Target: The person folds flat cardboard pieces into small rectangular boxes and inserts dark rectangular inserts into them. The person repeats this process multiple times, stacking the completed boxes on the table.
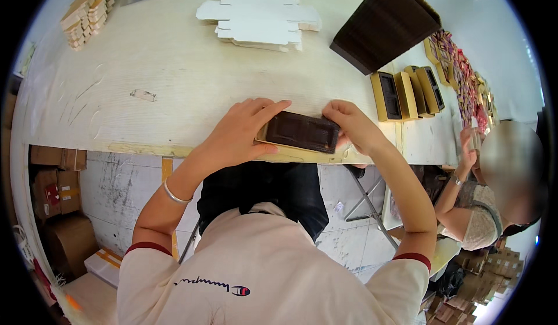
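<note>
**Dark tray, both hands on it at the table's near edge**

Dark brown and glossy, the compartmented tray (303,131) sits in a shallow tan box (263,135) just below the centre of the frame, right at the near edge of the pale wooden table (174,75). Your left hand (241,130) lies over the tray's left end, fingers spread flat across the top and thumb tucked along the box's near side, so you are pressing and gripping it rather than lifting it. Your right hand (349,124) pinches the tray's right end, fingertips curled closed on its upper corner. A silver bangle (174,195) rings your left wrist.

At the top centre of the frame lies a stack of flat white die-cut cartons (258,17). To the upper right, a block of dark brown trays (383,22) stands tilted, and below it a row of tan boxes with dark inserts (407,95) leans side by side. A pile of small tan boxes (90,11) sits in the upper left. At the right edge another person (482,209) works at the table's end, one hand raised.
</note>
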Tool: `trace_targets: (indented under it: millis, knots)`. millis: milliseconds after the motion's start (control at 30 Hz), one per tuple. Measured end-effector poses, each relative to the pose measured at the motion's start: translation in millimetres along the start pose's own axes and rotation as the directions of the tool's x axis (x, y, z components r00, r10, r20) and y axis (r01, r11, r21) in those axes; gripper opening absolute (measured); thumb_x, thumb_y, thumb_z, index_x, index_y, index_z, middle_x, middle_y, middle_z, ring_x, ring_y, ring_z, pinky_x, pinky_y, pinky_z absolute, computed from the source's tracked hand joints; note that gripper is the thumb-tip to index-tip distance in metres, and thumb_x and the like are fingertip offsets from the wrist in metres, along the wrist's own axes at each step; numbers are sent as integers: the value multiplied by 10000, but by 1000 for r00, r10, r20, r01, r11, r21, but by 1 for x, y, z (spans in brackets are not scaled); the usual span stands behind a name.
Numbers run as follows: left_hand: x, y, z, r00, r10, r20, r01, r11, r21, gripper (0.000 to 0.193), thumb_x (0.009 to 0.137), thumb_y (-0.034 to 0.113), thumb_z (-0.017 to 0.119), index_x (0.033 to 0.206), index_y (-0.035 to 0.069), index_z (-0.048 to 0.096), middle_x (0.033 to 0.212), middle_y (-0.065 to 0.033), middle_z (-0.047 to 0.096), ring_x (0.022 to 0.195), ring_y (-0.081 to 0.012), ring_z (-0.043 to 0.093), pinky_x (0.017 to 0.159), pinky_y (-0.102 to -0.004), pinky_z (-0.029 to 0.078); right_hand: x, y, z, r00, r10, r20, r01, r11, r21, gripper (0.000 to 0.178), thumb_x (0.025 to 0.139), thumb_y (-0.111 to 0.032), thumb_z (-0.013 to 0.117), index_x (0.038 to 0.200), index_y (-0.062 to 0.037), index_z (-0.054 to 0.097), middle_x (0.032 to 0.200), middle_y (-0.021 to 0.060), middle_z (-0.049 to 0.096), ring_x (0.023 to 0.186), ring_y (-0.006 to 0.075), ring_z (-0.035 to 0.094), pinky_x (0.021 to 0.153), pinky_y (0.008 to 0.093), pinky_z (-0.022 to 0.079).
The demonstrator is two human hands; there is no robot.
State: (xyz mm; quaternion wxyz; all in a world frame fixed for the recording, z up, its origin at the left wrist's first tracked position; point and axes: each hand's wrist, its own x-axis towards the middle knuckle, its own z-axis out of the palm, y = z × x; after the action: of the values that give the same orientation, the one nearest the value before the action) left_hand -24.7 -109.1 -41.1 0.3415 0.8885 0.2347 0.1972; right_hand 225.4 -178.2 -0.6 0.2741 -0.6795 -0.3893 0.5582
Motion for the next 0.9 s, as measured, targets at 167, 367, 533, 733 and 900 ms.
trace_targets:
  millis: [167, 367, 533, 733, 900]
  knots:
    - [4, -4, -5, 998, -1, 67, -4, 998, 67, 745, 671, 241, 798, 1338, 109, 495, 1245, -120, 524, 1122, -325, 503, 960, -415, 412, -16, -11, 12, 682, -730, -51, 572, 575, -585, 296, 896, -234, 630, 1075, -9, 560, 931, 127, 574, 742, 230, 597, 661, 309, 491]
    - [3, -7, 0, 998, 38, 57, -44, 993, 105, 907, 656, 419, 787, 1408, 91, 398, 1374, -142, 424, 1249, -343, 409, 1063, -447, 333, -37, 24, 9, 638, -748, 180, 719, 496, -486, 307, 763, -143, 727, 1030, -11, 650, 1015, 143, 525, 812, 267, 594, 701, 321, 496]
    - [12, -3, 8, 991, 126, 45, -133, 967, 216, 1015, 612, 492, 797, 1432, 95, 351, 1405, -127, 406, 1311, -354, 365, 1121, -473, 254, -27, 29, 19, 474, -836, 277, 739, 206, -642, 303, 752, -158, 723, 1013, -22, 651, 915, 114, 524, 736, 272, 581, 643, 345, 498]
    - [29, -9, -1, 972, 154, 178, -187, 964, 187, 1048, 530, 470, 839, 1410, 117, 393, 1405, -122, 415, 1345, -344, 344, 1142, -486, 226, -18, 20, 14, 461, -782, 419, 803, 167, -572, 284, 752, -129, 721, 999, -13, 644, 822, 89, 578, 656, 244, 583, 554, 329, 475]
    - [39, -6, -9, 950, 202, 239, -273, 908, 318, 1001, 536, 474, 833, 1380, 104, 442, 1424, -124, 405, 1353, -360, 328, 1129, -553, 190, -10, 29, 18, 429, -780, 457, 791, 80, -606, 269, 755, -116, 681, 1005, -38, 620, 726, 61, 565, 643, 243, 597, 517, 353, 454]
